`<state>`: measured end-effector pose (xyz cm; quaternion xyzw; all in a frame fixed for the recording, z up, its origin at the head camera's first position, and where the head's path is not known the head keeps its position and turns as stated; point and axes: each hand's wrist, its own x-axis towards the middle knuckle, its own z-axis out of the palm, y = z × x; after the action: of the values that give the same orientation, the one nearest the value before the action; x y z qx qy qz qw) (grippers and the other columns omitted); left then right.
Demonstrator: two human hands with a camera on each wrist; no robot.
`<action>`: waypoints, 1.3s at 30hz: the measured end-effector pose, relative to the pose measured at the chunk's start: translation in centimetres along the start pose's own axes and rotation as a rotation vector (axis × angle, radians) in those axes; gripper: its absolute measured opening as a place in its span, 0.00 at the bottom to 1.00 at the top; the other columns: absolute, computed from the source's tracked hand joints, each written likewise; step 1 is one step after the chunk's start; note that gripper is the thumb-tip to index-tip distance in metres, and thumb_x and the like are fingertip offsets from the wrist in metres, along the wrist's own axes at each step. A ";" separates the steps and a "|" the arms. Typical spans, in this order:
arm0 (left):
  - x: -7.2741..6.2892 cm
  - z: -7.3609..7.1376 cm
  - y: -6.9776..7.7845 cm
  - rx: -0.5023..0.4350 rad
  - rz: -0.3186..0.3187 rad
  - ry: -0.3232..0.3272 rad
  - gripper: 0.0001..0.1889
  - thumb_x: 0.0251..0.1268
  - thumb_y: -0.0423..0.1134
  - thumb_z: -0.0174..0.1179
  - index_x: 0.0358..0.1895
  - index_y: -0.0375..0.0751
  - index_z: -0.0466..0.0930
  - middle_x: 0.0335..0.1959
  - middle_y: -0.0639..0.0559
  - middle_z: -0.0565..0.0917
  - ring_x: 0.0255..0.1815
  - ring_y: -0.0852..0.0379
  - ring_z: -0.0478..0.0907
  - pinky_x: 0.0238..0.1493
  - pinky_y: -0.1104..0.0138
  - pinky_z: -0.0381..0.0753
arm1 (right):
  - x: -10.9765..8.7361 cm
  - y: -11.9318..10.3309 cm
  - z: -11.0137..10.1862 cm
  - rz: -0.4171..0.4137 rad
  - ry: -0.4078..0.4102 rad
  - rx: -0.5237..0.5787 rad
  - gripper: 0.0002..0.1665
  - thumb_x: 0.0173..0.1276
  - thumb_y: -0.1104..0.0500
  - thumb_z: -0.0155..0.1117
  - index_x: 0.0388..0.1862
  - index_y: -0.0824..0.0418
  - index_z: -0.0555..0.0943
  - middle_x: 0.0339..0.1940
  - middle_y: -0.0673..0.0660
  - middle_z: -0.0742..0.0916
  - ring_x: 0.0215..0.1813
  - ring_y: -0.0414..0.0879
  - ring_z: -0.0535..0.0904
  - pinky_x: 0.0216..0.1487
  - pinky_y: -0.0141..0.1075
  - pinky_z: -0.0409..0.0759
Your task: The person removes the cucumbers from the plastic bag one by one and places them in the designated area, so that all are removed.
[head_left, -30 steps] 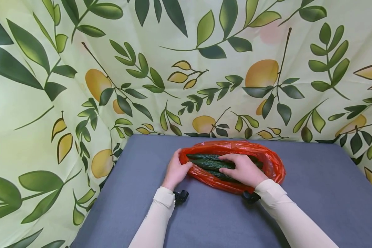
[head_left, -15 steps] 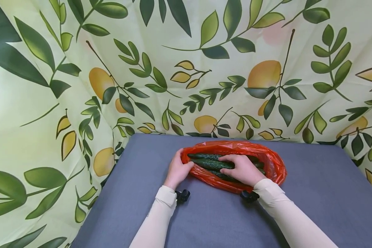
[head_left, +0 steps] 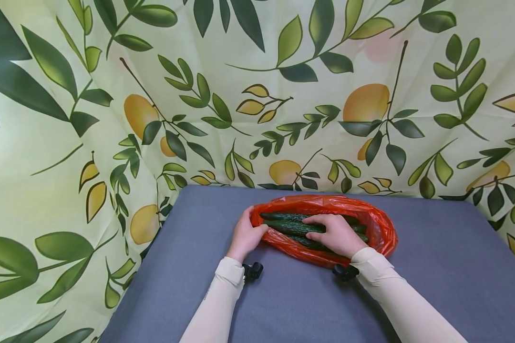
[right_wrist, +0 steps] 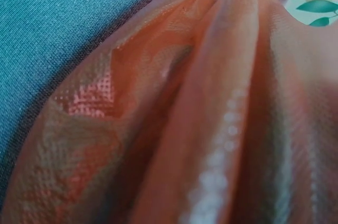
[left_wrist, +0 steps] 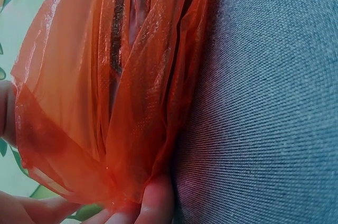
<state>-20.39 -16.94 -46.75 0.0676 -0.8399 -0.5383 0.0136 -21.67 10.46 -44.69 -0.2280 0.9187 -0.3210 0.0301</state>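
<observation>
Several dark green, bumpy cucumbers (head_left: 293, 227) lie lengthwise in an open red plastic bag (head_left: 384, 232) on the table. At the bag's left end, my left hand (head_left: 245, 235) grips the rim between thumb and fingers. The left wrist view has the thin bag (left_wrist: 140, 108) bunched against the fingertips (left_wrist: 158, 198). My right hand (head_left: 342, 235) reaches into the bag's mouth from the front, thumb and fingers curled round a cucumber in the middle. In the right wrist view the bag's folds (right_wrist: 206, 108) fill most of the picture and hide the right fingers.
The grey-blue cloth-covered table (head_left: 292, 305) extends on all sides of the bag. Behind and to the left hangs a leaf-and-fruit patterned curtain (head_left: 257, 157), close to the table's back edge. A small black camera mount (head_left: 253, 271) sits at each wrist.
The head view has shifted slightly, so the scene sits a little further right. Both hands keep their places on the bag and cucumber.
</observation>
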 end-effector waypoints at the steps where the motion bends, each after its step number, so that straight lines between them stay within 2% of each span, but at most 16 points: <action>1: 0.0 0.0 0.0 -0.001 0.000 0.000 0.43 0.63 0.39 0.67 0.82 0.36 0.64 0.76 0.35 0.76 0.67 0.38 0.79 0.75 0.43 0.76 | 0.0 0.0 0.0 0.000 -0.001 0.000 0.25 0.71 0.55 0.77 0.66 0.55 0.88 0.64 0.58 0.91 0.68 0.59 0.85 0.71 0.62 0.80; 19: -0.3 0.4 0.4 -0.037 -0.014 -0.025 0.41 0.66 0.39 0.67 0.82 0.38 0.65 0.77 0.36 0.76 0.69 0.37 0.77 0.75 0.43 0.76 | -0.9 -0.3 -1.4 -0.014 0.011 -0.003 0.24 0.70 0.55 0.78 0.64 0.53 0.90 0.63 0.56 0.92 0.68 0.58 0.85 0.71 0.61 0.81; 27: -0.3 0.3 0.3 -0.071 -0.009 -0.031 0.40 0.65 0.36 0.66 0.82 0.35 0.65 0.75 0.34 0.77 0.65 0.38 0.78 0.73 0.43 0.77 | -1.3 -1.2 -2.6 -0.032 0.025 -0.038 0.23 0.69 0.58 0.78 0.63 0.54 0.90 0.61 0.55 0.92 0.67 0.58 0.85 0.71 0.61 0.81; 35: -0.2 0.1 -0.2 -0.090 -0.018 -0.036 0.40 0.66 0.36 0.65 0.82 0.35 0.65 0.76 0.34 0.76 0.67 0.37 0.77 0.75 0.43 0.76 | -2.0 -2.6 -3.9 -0.044 0.042 -0.044 0.24 0.68 0.60 0.79 0.63 0.53 0.90 0.61 0.54 0.92 0.67 0.58 0.86 0.69 0.60 0.82; 39: -0.1 -0.2 -0.5 -0.095 -0.006 -0.030 0.40 0.65 0.35 0.65 0.81 0.33 0.65 0.75 0.33 0.76 0.67 0.37 0.78 0.75 0.43 0.76 | -2.6 -3.7 -4.3 -0.094 0.055 -0.048 0.24 0.68 0.60 0.78 0.63 0.54 0.90 0.60 0.55 0.93 0.66 0.58 0.86 0.68 0.60 0.83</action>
<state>-20.20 -17.33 -47.12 0.0613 -0.8133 -0.5786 0.0026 -18.72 11.54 -39.24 -0.2628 0.9149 -0.3060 -0.0156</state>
